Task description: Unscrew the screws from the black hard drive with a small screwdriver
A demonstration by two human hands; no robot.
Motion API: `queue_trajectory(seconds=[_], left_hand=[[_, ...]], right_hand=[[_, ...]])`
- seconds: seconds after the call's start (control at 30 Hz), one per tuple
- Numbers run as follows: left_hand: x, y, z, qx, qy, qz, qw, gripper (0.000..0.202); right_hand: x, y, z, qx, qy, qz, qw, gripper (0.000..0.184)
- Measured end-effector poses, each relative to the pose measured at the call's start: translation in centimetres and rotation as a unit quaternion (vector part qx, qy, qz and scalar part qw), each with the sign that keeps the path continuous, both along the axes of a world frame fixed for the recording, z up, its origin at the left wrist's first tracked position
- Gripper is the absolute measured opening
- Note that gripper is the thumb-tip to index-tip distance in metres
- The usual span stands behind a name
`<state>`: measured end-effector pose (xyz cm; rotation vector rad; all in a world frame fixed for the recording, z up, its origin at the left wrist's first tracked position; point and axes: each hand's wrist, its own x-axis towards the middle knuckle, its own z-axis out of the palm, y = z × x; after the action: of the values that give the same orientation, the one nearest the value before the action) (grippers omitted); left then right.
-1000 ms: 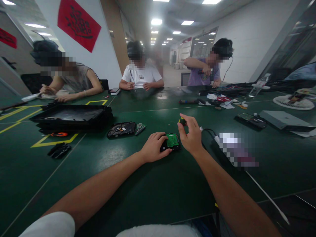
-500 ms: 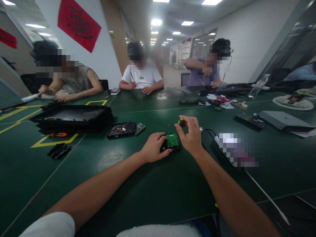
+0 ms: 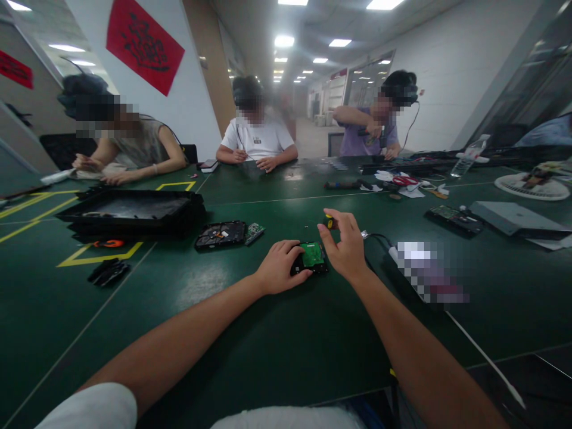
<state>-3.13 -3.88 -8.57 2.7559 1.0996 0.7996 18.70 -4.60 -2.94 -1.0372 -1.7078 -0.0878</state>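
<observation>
A hard drive (image 3: 318,268) lies on the green table with its green circuit board (image 3: 313,254) facing up. My left hand (image 3: 281,268) is wrapped over its left side, fingers and thumb gripping it. Above the drive's right edge, my right hand (image 3: 346,247) pinches the yellow and black handle of a screwdriver (image 3: 329,221) between thumb and fingers. The screwdriver's shaft and tip cannot be made out. To the left sits an opened hard drive (image 3: 220,236), with a small loose circuit board (image 3: 254,233) beside it.
Stacked black trays (image 3: 134,208) stand at left, near a black bundle (image 3: 108,271). A power strip (image 3: 411,277) with a cable lies at right. Beyond are another drive (image 3: 453,220), a grey metal case (image 3: 521,221) and a bottle (image 3: 469,156). Several people sit across the table.
The screwdriver handle has turned slightly in my right fingers, showing more yellow. My left hand and the hard drive stay in place.
</observation>
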Motion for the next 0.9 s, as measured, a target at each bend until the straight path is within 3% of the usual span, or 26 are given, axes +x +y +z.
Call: queue_trajectory(seconds=[0.9], left_hand=[[-0.19,0.17,-0.19,0.001,0.001,0.001,1.000,0.057]], right_hand=[[-0.07,-0.06,0.26,0.001,0.003,0.003,1.000,0.035]])
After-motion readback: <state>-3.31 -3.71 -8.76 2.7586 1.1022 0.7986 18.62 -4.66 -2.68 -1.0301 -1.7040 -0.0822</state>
